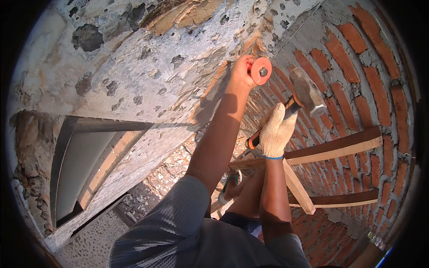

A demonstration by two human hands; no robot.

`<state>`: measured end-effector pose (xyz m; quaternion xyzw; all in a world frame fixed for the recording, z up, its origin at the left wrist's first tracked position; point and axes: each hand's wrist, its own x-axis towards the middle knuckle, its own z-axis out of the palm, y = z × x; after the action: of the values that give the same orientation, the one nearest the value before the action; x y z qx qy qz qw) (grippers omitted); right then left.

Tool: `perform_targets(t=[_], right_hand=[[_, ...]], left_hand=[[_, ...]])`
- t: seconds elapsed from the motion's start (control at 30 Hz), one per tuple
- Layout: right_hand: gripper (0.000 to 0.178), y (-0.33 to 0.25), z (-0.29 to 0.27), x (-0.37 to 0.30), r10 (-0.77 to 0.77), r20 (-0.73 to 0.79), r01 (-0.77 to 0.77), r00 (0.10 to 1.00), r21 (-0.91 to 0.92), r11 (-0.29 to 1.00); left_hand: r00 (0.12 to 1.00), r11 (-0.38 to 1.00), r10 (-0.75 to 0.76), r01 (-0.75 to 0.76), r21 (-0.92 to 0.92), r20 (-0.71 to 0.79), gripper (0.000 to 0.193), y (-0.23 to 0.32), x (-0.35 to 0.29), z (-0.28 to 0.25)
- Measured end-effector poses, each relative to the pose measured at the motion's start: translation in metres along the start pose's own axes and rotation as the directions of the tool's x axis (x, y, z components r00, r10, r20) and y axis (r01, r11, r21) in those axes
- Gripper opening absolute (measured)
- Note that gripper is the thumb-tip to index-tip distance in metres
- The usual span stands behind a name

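My bare left hand [244, 72] grips the chisel [263, 71], gloved right hand [276, 131] grasps the hammer [307, 92]; off-centre blow could glance past the guard [256, 78], hitting left hand.

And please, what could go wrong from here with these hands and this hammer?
A stray blow from the black-and-orange-handled hammer with a grey metal head, held in the cream-gloved right hand, might hit the bare left hand; the round red guard shields it only partly. Chips from the flaking, pale plastered wall could fly or fall. The loose, pale broken rubble below may make footing unsteady.
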<state>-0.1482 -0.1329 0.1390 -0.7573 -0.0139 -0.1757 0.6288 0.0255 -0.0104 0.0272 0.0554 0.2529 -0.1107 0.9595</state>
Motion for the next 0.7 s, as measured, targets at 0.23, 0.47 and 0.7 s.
perform_targets(t=[0.23,0.47,0.7], right_hand=[[0.023,-0.008,-0.037,0.000,0.050,-0.084,0.038,0.995,0.802,0.597],[0.031,-0.026,-0.031,0.015,0.429,0.031,-0.423,0.903,-0.119,0.898],[0.038,-0.020,-0.020,0.015,0.126,0.120,-0.140,0.985,0.116,0.983]], left_hand=[[0.925,0.948,-0.166,0.246,-0.203,0.342,0.015,0.016,0.025,-0.015],[0.997,0.995,0.071,-0.069,0.077,-0.024,0.023,0.006,0.007,0.010],[1.000,1.000,-0.016,0.016,-0.014,0.010,0.025,0.012,0.003,0.008]])
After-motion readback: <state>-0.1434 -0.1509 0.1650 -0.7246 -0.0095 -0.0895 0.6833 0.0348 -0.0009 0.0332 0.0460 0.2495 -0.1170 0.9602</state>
